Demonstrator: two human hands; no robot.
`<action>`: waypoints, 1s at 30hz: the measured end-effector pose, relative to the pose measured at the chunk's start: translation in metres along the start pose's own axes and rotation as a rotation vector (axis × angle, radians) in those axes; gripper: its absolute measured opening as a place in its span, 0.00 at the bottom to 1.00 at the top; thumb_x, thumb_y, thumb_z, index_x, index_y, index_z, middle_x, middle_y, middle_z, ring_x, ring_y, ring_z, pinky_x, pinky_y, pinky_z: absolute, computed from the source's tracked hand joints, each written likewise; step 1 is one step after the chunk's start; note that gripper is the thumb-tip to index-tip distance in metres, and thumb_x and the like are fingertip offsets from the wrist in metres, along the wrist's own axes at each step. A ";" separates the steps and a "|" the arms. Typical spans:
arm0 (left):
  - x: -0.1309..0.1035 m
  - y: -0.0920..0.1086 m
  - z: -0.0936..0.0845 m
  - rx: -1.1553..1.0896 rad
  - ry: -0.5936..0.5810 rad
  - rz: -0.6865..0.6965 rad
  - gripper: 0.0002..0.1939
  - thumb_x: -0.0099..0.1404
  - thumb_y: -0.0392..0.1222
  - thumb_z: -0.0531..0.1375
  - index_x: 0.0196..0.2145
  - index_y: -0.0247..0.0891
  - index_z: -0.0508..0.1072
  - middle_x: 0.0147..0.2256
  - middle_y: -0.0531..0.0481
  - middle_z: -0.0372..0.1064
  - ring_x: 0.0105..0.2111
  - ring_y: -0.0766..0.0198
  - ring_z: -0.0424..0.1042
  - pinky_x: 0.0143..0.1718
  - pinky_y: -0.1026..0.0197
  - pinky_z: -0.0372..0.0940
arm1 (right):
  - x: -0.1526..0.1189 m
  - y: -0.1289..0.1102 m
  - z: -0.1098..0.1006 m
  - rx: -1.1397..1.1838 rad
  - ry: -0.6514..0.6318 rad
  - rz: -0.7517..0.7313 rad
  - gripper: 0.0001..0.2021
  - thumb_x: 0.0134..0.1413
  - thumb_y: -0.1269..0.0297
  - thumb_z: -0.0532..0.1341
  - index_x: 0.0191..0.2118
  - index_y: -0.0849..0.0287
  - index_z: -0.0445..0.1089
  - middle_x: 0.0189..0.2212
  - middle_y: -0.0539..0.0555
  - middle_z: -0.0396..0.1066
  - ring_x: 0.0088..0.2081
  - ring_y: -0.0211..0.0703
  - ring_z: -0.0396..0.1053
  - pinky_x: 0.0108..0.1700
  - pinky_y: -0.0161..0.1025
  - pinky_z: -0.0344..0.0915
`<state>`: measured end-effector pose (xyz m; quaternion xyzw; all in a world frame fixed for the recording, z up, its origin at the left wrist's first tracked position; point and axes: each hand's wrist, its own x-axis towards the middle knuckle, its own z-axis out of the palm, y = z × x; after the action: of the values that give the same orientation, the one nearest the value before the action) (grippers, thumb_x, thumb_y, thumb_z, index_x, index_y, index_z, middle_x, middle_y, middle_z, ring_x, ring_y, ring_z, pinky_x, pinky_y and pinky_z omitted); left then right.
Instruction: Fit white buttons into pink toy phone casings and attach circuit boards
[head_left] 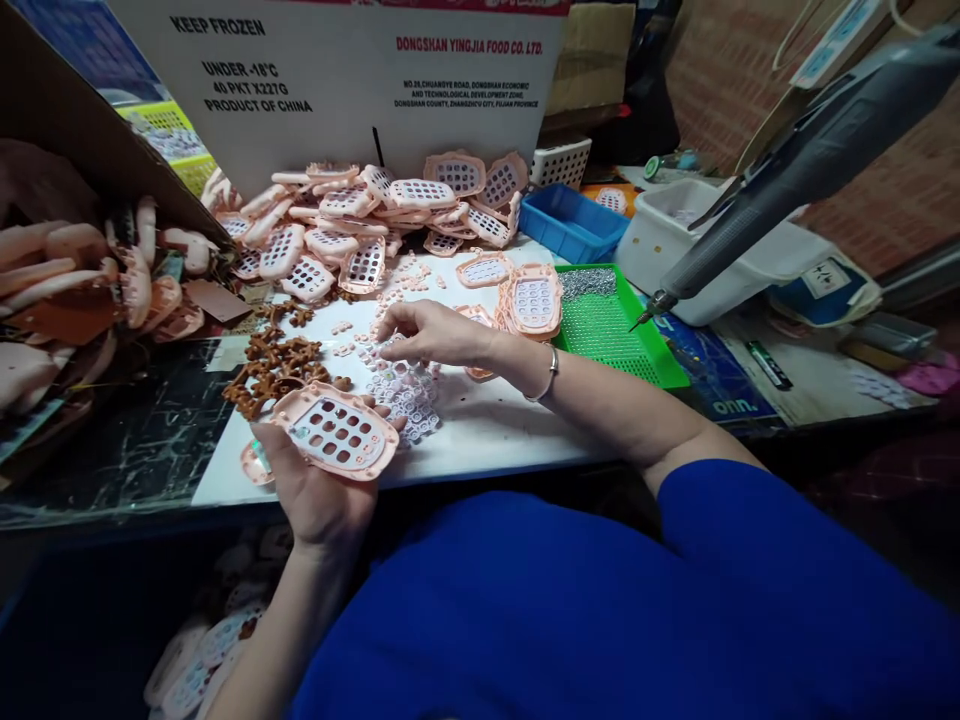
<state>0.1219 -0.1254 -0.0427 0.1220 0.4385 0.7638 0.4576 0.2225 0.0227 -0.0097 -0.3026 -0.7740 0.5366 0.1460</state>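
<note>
A pink plastic toy-phone shell [341, 430] with rows of button holes rests across the palm of my left hand [319, 490], tilted with its inner side up. My left thumb and fingers grip its edges. My right hand [435, 335] is over the small loose parts, fingers curled down and tips close together. Whatever lies between those fingertips is hidden or too small to name. Below it spreads a pile of small clear-white button pieces [409, 400]. Small pink pieces [397, 285] are scattered behind. Brown moulded parts [281, 360] are heaped beyond the held shell.
A large heap of pink shells [360, 215] leans against a white carton [337, 90]. To the right are stacked shells [534, 300], a green tray [600, 335] with screws [589, 283], a blue bin [574, 222] and a white tub [660, 250]. An electric screwdriver [810, 160] hangs above.
</note>
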 end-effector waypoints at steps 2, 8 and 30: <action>-0.001 -0.002 0.006 -0.001 -0.005 -0.041 0.28 0.53 0.70 0.59 0.35 0.42 0.75 0.29 0.49 0.73 0.31 0.57 0.74 0.39 0.48 0.72 | -0.007 -0.001 -0.001 0.172 0.023 -0.001 0.07 0.52 0.77 0.60 0.32 0.62 0.60 0.22 0.43 0.60 0.22 0.27 0.59 0.24 0.28 0.58; -0.008 -0.012 0.023 -0.042 -0.020 -0.156 0.31 0.56 0.71 0.54 0.37 0.40 0.74 0.30 0.48 0.73 0.31 0.57 0.75 0.39 0.46 0.72 | -0.023 0.000 0.002 0.345 0.073 -0.088 0.10 0.51 0.78 0.60 0.39 0.64 0.63 0.18 0.39 0.55 0.20 0.26 0.57 0.23 0.26 0.59; -0.011 -0.029 0.029 -0.068 -0.173 -0.061 0.38 0.52 0.72 0.57 0.45 0.35 0.73 0.43 0.40 0.74 0.54 0.47 0.67 0.51 0.51 0.67 | -0.070 0.038 0.043 -0.833 0.297 -1.016 0.11 0.64 0.62 0.52 0.36 0.61 0.70 0.43 0.56 0.75 0.49 0.37 0.71 0.56 0.40 0.65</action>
<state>0.1617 -0.1125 -0.0459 0.1583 0.3747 0.7506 0.5207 0.2648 -0.0435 -0.0539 -0.0027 -0.9343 0.0107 0.3563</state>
